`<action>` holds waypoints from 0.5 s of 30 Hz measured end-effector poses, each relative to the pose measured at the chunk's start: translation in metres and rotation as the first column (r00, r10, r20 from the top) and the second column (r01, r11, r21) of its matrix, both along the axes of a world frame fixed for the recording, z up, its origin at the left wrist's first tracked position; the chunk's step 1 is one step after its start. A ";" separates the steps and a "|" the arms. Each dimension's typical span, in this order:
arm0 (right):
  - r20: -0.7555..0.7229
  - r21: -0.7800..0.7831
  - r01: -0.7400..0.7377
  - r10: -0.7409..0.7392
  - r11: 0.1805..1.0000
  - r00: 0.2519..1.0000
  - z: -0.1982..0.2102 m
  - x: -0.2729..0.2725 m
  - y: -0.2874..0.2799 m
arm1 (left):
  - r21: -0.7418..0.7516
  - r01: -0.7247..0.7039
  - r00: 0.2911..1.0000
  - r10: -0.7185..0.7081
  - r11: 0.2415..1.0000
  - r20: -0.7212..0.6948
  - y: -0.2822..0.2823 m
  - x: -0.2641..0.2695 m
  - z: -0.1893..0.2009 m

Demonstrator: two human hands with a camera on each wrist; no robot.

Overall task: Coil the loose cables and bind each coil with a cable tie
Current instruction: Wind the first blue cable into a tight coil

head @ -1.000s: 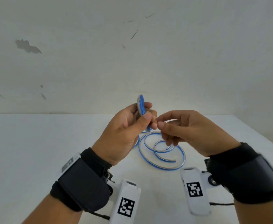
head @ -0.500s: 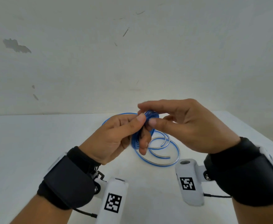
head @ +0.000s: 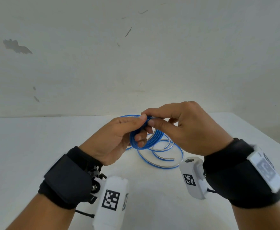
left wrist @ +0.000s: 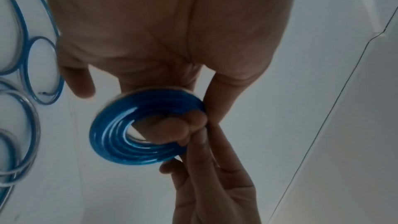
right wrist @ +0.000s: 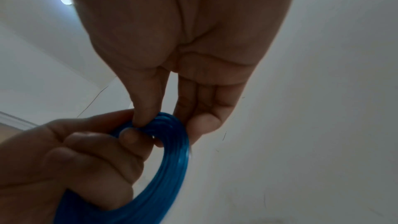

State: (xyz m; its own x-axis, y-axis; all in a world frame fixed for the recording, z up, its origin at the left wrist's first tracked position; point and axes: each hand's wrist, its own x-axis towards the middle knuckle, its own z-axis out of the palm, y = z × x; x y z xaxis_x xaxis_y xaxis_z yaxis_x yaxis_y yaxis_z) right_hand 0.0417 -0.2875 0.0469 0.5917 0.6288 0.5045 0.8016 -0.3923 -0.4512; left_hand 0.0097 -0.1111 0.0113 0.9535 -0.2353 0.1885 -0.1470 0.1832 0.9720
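A small coil of blue cable (head: 146, 140) hangs above the white table, made of several tight turns. My left hand (head: 136, 125) pinches its top edge between thumb and fingers, with fingers (left wrist: 172, 130) through the ring. My right hand (head: 150, 119) pinches the same top edge from the right; its thumb (right wrist: 146, 108) presses on the coil (right wrist: 172, 152). The left wrist view shows the coil (left wrist: 120, 135) as a flat ring. More blue cable (head: 162, 156) lies in loose loops on the table under my hands. No cable tie shows.
The white table (head: 36, 146) runs to a scuffed white wall (head: 136, 55) behind. Its right edge (head: 258, 130) slants away at the far right. Loose cable loops (left wrist: 25, 74) spread left in the left wrist view.
The coil was held upright and edge-on by my left hand; now it has turned to show its ring. My right hand came over and took hold of its top edge.
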 end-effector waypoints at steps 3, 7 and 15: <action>0.070 -0.017 0.035 -0.034 0.999 0.997 -0.004 0.002 0.002 | 0.075 -0.108 0.994 0.107 0.991 0.018 -0.004 0.001 0.001; -0.005 0.019 0.042 -0.042 0.999 0.999 -0.010 0.005 0.004 | 0.167 -0.213 0.977 0.208 0.963 0.044 -0.008 0.001 0.003; -0.170 0.133 0.113 -0.090 0.985 0.981 -0.012 0.001 0.007 | 0.022 -0.147 0.984 0.148 0.989 -0.095 -0.010 -0.001 0.009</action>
